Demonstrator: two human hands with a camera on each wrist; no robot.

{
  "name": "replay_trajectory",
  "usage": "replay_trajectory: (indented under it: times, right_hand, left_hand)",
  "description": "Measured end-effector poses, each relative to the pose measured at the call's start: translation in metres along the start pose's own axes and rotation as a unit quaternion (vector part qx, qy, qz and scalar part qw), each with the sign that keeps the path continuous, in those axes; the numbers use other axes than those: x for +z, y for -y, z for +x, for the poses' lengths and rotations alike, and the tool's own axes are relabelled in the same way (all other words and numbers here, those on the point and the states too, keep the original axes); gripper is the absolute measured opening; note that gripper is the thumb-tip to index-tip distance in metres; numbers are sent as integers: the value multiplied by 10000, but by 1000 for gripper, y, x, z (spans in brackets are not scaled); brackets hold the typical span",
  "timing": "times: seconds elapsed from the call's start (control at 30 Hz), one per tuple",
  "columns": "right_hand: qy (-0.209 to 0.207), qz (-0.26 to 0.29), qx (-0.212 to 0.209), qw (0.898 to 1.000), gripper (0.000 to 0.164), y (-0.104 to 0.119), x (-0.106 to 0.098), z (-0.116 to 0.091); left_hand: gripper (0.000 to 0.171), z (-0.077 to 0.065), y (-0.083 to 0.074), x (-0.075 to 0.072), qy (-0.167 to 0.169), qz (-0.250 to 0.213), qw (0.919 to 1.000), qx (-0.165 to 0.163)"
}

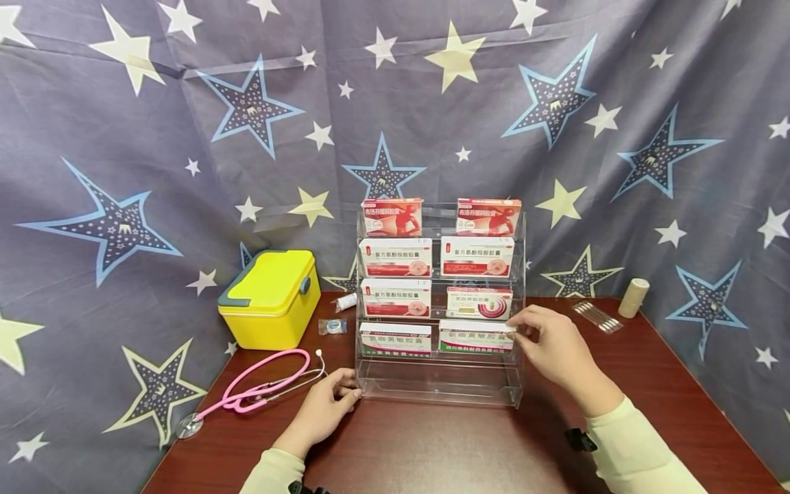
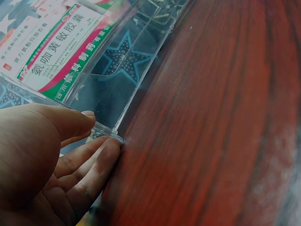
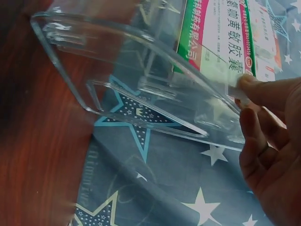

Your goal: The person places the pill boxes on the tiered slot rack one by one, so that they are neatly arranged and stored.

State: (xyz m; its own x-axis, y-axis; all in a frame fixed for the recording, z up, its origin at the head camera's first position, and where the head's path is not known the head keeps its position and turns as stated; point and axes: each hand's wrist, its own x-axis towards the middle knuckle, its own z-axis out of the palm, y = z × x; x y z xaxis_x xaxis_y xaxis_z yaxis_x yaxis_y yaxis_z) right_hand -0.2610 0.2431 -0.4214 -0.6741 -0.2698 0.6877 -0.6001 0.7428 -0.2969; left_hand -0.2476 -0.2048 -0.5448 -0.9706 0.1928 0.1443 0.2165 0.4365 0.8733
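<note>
A clear tiered display rack (image 1: pixel 438 392) stands upright on the table, with medicine boxes in pairs on its upper four tiers. At its lower left corner, my left hand (image 1: pixel 327 410) pinches the side edge between thumb and fingers, as the left wrist view (image 2: pixel 70 160) also shows. My right hand (image 1: pixel 549 343) grips the rack's right side edge, thumb in front, by the end of a white and green medicine box (image 1: pixel 475 337). Beside that lies a matching box (image 1: pixel 395 340). Above are white and red boxes (image 1: pixel 395 259) and, on top, two red boxes (image 1: pixel 391 218). The lowest tier holds no box.
Left of the rack are a yellow lidded case (image 1: pixel 271 302), a pink stethoscope (image 1: pixel 247 394), a small packet (image 1: pixel 333 326) and a small white roll (image 1: pixel 347 302). At the right back lie a pack of cotton swabs (image 1: pixel 597 317) and a beige roll (image 1: pixel 633 298). A star-patterned curtain hangs behind.
</note>
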Motion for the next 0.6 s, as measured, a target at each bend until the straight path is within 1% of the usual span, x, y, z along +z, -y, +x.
replay_trajectory:
  times: [0.23,0.43,0.6]
  right_hand:
    - [2,-482,-180,9987,24,3,7,-4]
    - [-31,-995,-419,9941,18,4,10,-7]
    - [-89,-1145,-519,9920,16,6,11,-8]
  left_hand:
    - [31,0,0,0,-7,19,10000,52]
    - [30,0,0,0,-14,11,9999,103]
    - [29,0,-1,0,-3,42,9999,108]
